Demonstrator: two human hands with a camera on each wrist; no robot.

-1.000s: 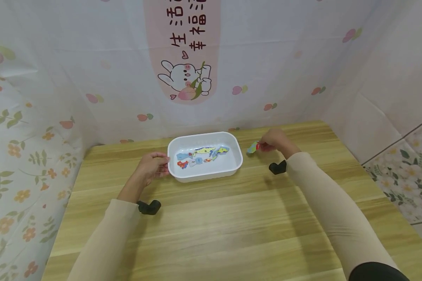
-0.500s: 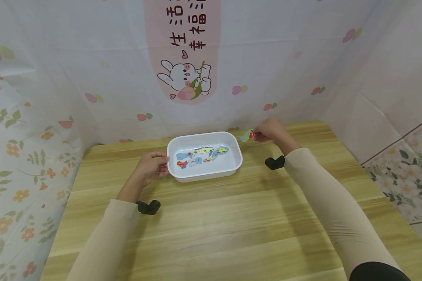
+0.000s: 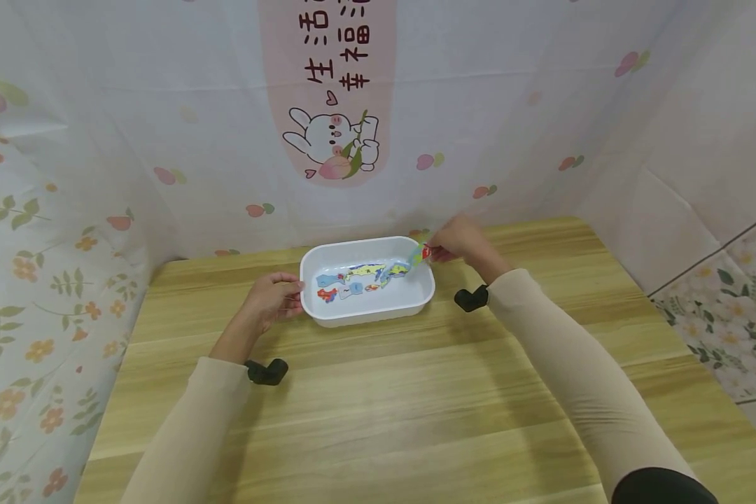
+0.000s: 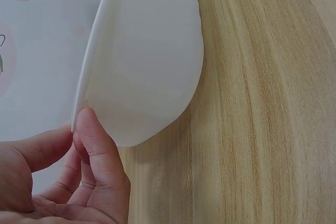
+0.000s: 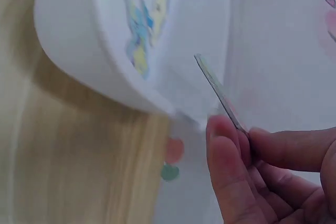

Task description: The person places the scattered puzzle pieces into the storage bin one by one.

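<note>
A shallow white plastic tray [image 3: 378, 313] stands near the back of the table with several flat, colourful puzzle pieces [image 3: 367, 271] lying inside. My left hand [image 3: 269, 299] pinches the tray's left rim between thumb and fingers; the left wrist view shows this grip at the tray wall [image 4: 152, 40]. At the opposite end, my right hand [image 3: 456, 240] holds a thin green, blue and red puzzle piece [image 3: 421, 253] above the right rim. Seen nearly edge-on in the right wrist view, the piece [image 5: 218, 90] is pinched by thumb and fingertips, its far end pointing over the tray.
Both wrists carry a black camera mount, one by the left cuff [image 3: 267, 372] and one by the right cuff [image 3: 471, 299]. A printed cloth [image 3: 479, 126] hangs right behind the tray at the back edge of the wooden table [image 3: 378, 399].
My right hand has lifted the puzzle piece from the table to the right of the tray and carried it left, over the tray's rim. My left hand and the tray have stayed put.
</note>
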